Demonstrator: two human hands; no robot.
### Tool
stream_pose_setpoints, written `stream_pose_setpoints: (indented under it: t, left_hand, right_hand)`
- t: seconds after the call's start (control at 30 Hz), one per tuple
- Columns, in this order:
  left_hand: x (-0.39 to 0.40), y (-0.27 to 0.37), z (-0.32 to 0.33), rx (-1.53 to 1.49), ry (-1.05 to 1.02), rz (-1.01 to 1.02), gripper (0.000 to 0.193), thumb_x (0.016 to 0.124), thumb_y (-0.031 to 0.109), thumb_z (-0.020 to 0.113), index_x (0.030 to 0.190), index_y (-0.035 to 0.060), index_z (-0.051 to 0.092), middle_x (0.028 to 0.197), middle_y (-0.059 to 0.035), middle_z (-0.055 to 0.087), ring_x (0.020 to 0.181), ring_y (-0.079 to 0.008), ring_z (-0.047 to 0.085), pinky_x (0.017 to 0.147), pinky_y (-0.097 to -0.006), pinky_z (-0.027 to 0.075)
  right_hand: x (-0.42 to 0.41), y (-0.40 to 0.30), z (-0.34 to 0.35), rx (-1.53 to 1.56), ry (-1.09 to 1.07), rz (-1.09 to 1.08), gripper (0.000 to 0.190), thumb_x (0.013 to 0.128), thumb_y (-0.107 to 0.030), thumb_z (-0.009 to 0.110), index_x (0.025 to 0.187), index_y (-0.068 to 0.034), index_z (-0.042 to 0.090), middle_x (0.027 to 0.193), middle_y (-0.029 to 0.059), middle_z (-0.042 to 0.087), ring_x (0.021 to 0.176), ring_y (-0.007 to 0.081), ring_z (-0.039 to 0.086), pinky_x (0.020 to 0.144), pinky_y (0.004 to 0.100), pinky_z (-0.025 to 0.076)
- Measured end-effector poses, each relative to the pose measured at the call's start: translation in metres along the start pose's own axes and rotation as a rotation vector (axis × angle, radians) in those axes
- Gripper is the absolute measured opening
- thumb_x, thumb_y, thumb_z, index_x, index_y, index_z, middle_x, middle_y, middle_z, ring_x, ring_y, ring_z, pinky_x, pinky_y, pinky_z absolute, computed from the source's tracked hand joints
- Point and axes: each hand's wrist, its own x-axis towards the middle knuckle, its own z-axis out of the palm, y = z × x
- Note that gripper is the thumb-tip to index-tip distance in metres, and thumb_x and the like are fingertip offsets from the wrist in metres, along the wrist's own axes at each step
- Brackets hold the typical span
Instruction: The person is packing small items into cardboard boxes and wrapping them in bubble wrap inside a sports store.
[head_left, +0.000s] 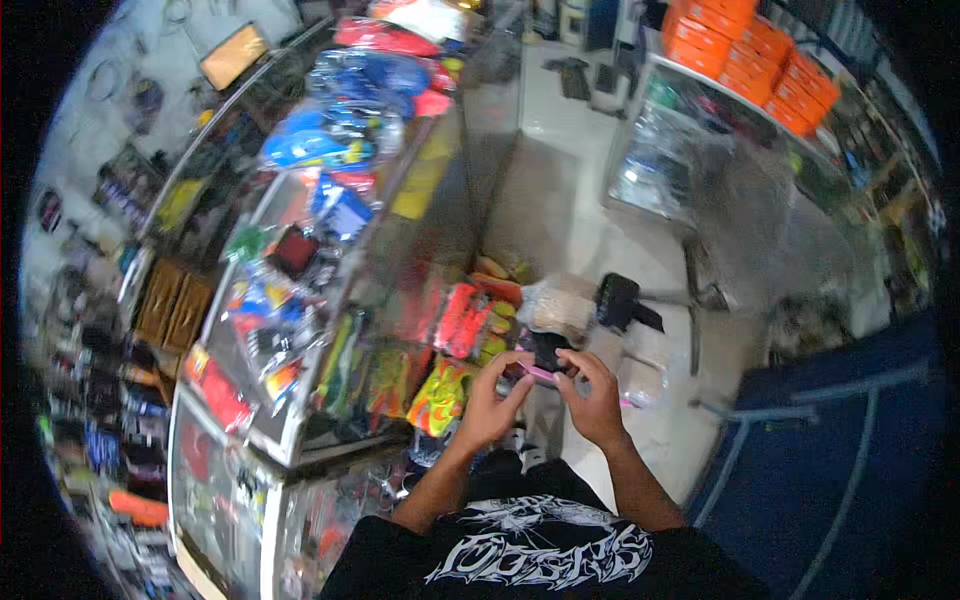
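A small pink strip-like object (538, 371) spans the gap between my two hands, above the floor and in front of my lap. My left hand (491, 405) pinches its left end between thumb and fingers. At the other end, the fingertips and thumb of my right hand (594, 397) hold it. Just beyond my fingers is a black item (546, 346), partly hidden and blurred. A neon yellow and orange packet (441, 396) lies to the left of my left hand. Behind it are red-orange wrapped packets (463, 319).
Glass display cases (289, 442) piled with plastic-wrapped goods run along the left. A clear-wrapped bundle (559, 306) and a black bag-like item (619, 300) lie ahead on the floor. Orange boxes (750, 60) top another glass case. Bluish metal tubing (862, 450) stands at right.
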Motion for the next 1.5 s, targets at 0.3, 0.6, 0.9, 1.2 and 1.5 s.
stream_pose_setpoints:
  t: [0.3,0.6,0.9,1.2,1.5]
  left_hand:
    - [-0.127,0.039,-0.034,0.039,0.444,-0.073,0.021,0.103,0.009,0.070,0.122,0.0021,0.069,0.114,-0.0050,0.072,0.100,-0.0133,0.065,0.091,-0.0309,0.051]
    - [-0.245,0.059,-0.051,0.010,0.867,-0.099,0.020,0.104,0.002,0.065,0.124,0.0005,0.063,0.114,-0.0040,0.070,0.107,-0.0124,0.065,0.098,-0.0307,0.051]
    - [-0.332,0.094,-0.103,0.097,1.121,-0.046,0.024,0.104,0.006,0.067,0.128,0.0007,0.066,0.112,-0.0046,0.073,0.097,-0.0106,0.065,0.091,-0.0298,0.052]
    - [-0.465,0.098,-0.221,0.056,1.319,0.085,0.025,0.104,0.006,0.067,0.129,0.0012,0.066,0.113,-0.0033,0.071,0.095,-0.0107,0.064,0.086,-0.0282,0.052]
    - [-0.636,0.110,-0.364,0.370,1.706,0.008,0.038,0.101,0.003,0.068,0.137,0.0040,0.059,0.117,-0.0055,0.059,0.102,-0.0150,0.057,0.091,-0.0316,0.049]
  right_hand:
    - [0.005,-0.019,0.042,0.247,-0.396,-0.171,0.027,0.098,-0.013,0.074,0.122,-0.001,0.076,0.101,0.0092,0.076,0.088,0.0185,0.069,0.080,0.0332,0.053]
    - [-0.050,-0.088,0.128,0.476,-0.914,-0.195,0.025,0.100,-0.010,0.075,0.123,0.001,0.075,0.103,0.0032,0.075,0.093,0.0098,0.068,0.084,0.0273,0.052]
    - [-0.096,-0.163,0.212,0.562,-1.080,-0.315,0.024,0.100,-0.011,0.075,0.121,0.000,0.075,0.098,0.0051,0.075,0.085,0.0098,0.064,0.076,0.0277,0.050]
    - [-0.202,-0.234,0.336,0.530,-1.148,-0.454,0.022,0.099,-0.012,0.075,0.119,-0.001,0.076,0.100,0.0059,0.077,0.086,0.0121,0.066,0.075,0.0289,0.048]
    - [-0.332,-0.334,0.482,0.544,-1.239,-0.502,0.034,0.097,-0.010,0.077,0.130,-0.002,0.071,0.099,0.0040,0.075,0.083,0.0076,0.060,0.076,0.0250,0.049]
